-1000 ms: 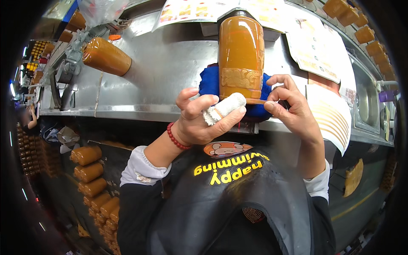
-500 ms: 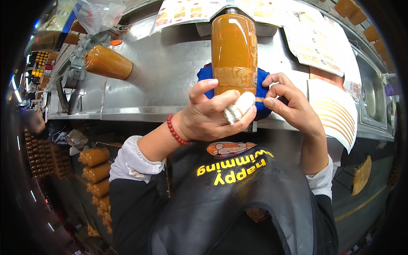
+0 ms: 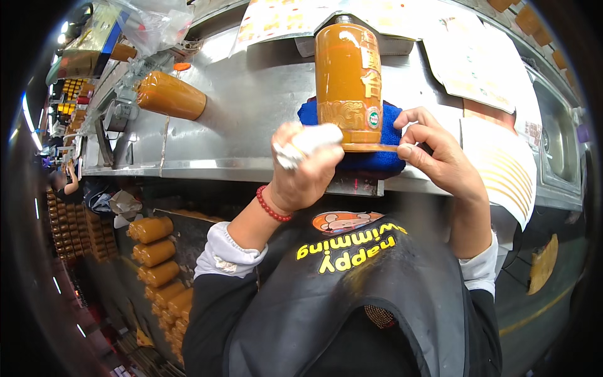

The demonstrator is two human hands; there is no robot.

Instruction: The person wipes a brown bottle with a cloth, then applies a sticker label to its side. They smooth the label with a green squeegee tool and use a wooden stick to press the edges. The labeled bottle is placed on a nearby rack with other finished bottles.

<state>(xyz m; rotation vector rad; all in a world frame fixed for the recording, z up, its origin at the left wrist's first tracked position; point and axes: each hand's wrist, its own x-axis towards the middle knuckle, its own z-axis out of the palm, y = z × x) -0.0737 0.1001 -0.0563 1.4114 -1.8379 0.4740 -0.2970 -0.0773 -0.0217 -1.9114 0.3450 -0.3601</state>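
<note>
An amber-brown glazed bottle with raised lettering and a patterned band lies on a blue towel pad, its neck pointing away from me. A thin gold strip runs across the bottle's base end. My right hand pinches the strip's right end between thumb and forefinger. To the left of the base, my left hand is closed around a crumpled white cloth; motion smears this hand. Whether the left end of the strip is stuck down I cannot tell.
Another brown bottle lies on the metal table at left. A white sheet with several gold strips hangs over the right edge by a metal sink. Printed sheets lie at the back. Several bottles are stacked at lower left.
My left hand with the white cloth has moved left, off the base of the bottle. The bottle is turned so that more raised lettering shows. My right hand still pinches the strip.
</note>
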